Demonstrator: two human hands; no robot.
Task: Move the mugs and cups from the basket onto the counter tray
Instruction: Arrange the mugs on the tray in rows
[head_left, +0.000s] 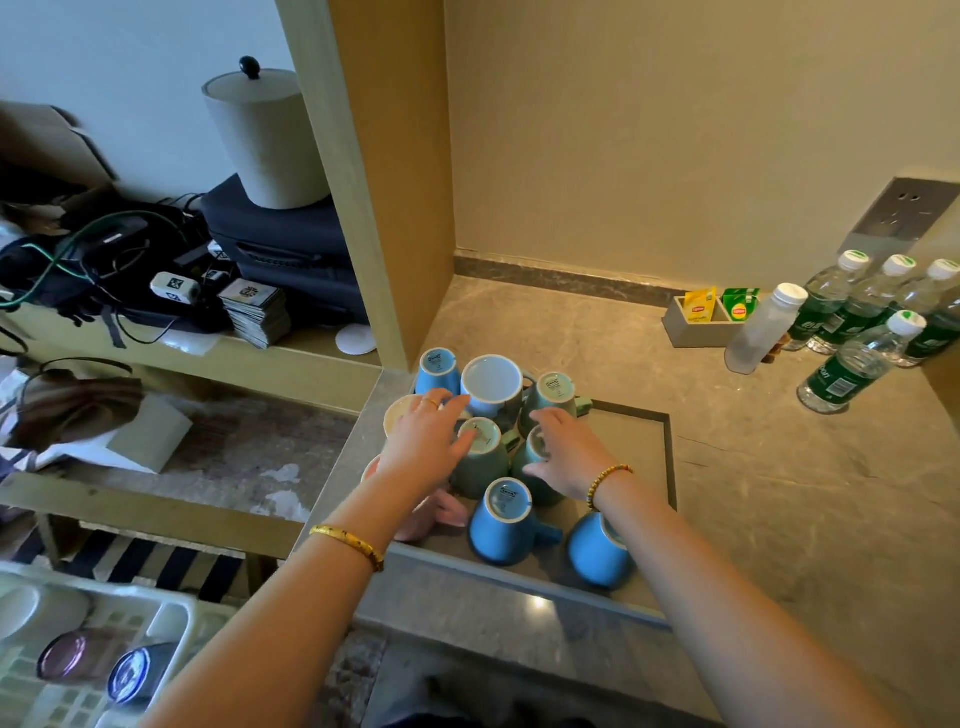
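Several mugs stand on the grey counter tray (644, 447), most upside down: blue ones (501, 525), (597, 553), (438, 370), green ones (480, 462), (553, 392), and an upright white-lined mug (491, 384). My left hand (426, 441) lies over a cream cup (400, 413), fingers spread and touching the green mug beside it. My right hand (566, 449) rests with straight fingers on a teal mug (535, 457). A pink mug (434, 512) lies partly hidden under my left wrist. The white basket (93, 654) at lower left holds a purple cup (65, 656) and a blue cup (132, 674).
Several water bottles (852, 358) and a tea-bag holder (701, 325) stand at the counter's back right. A wooden partition (384, 182) rises left of the tray. The left shelf carries cables, bags and a lidded canister (265, 135).
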